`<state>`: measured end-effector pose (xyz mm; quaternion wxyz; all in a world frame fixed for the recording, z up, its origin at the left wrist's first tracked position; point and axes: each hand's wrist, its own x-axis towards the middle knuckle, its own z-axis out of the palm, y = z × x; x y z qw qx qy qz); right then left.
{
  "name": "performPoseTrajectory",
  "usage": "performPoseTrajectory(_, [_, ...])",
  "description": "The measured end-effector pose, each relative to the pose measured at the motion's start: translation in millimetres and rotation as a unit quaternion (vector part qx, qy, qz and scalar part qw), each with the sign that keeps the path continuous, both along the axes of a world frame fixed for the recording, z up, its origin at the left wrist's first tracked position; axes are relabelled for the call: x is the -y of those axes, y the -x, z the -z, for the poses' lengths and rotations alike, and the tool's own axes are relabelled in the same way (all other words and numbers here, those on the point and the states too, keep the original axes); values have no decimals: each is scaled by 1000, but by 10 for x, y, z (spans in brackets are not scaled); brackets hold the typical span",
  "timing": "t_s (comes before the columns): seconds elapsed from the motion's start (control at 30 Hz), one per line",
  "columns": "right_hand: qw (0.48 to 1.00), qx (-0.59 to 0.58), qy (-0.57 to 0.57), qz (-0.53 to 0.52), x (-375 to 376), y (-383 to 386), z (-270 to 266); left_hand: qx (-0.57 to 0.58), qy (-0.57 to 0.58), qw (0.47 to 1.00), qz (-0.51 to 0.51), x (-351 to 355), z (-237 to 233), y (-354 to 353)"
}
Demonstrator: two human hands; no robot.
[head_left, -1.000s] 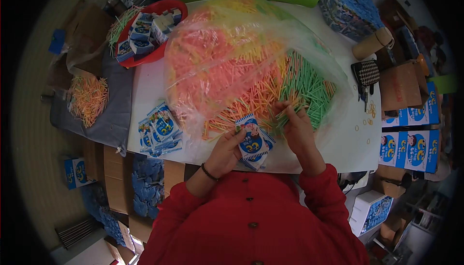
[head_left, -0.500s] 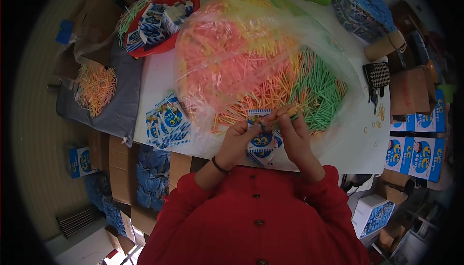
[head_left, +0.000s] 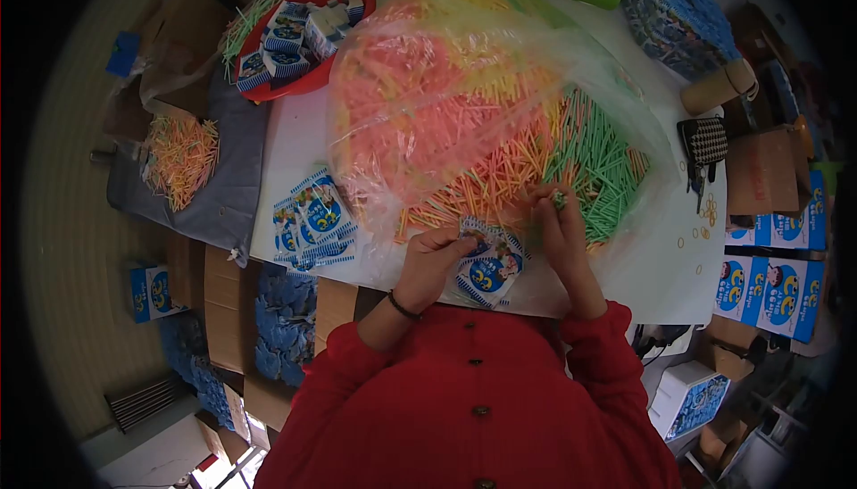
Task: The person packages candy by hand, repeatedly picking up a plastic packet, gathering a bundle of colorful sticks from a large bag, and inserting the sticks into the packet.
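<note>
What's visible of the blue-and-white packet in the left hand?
The packet is small, flat, paper-looking, blue and white with striped edges and a cartoon print. It sits tilted, on a few like packets at the table's near edge. The left hand pinches its upper left corner; the right hand is off it, among the sticks.

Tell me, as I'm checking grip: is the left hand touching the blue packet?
Touching. The head view shows the left hand pinching the blue packet at its upper edge.
</note>
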<state>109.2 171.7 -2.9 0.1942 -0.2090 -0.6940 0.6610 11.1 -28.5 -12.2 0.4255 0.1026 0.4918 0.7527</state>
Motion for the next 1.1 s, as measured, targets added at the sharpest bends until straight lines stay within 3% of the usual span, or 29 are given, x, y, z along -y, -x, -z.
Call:
performPoseTrajectory(0.07, [997,-52,52,20,4,-22,-19,-14,18,1000,15,-1,-67,6])
performPoseTrajectory(0.13, [923,-206,323,-27,95,2,-297,-27,36,998,36,-15,-93,6])
performPoseTrajectory(0.27, [926,-207,304,-84,273,44,-562,-104,46,990,83,-77,-150,-6])
performPoseTrajectory(0.33, [964,-192,151,-108,312,73,-565,-117,46,989,84,-81,-201,-8])
performPoseTrajectory(0.47, [960,-163,195,-116,378,101,-519,-151,46,985,66,-45,-196,-14])
performPoseTrajectory(0.53, [975,-151,-24,-162,325,131,-413,-147,45,986,66,-30,-170,-25])
performPoseTrajectory(0.57, [975,-152,-25,-162,308,108,-402,-140,33,988,62,-31,-159,-32])
performPoseTrajectory(0.63, [952,-52,-203,-221,282,60,-400,-133,20,989,56,-25,-67,-38])
performPoseTrajectory(0.67, [952,-53,-203,-223,278,56,-413,-130,6,990,54,-12,52,-45])
performPoseTrajectory(0.73, [913,-12,-342,-220,280,57,-492,-127,-7,991,51,-30,50,-56])
performPoseTrajectory(0.8, [908,15,-356,-221,290,52,-687,-73,-14,996,42,-52,6,-80])
performPoseTrajectory(0.87, [901,40,-370,-221,297,50,-822,-90,-40,993,59,-76,-15,-39])
performPoseTrajectory(0.97, [941,-41,-293,-167,245,45,-890,-107,-100,987,68,-120,-138,14])
performPoseTrajectory(1.1, [909,-35,-404,-97,158,-15,-856,-153,-122,978,71,-111,-291,89])
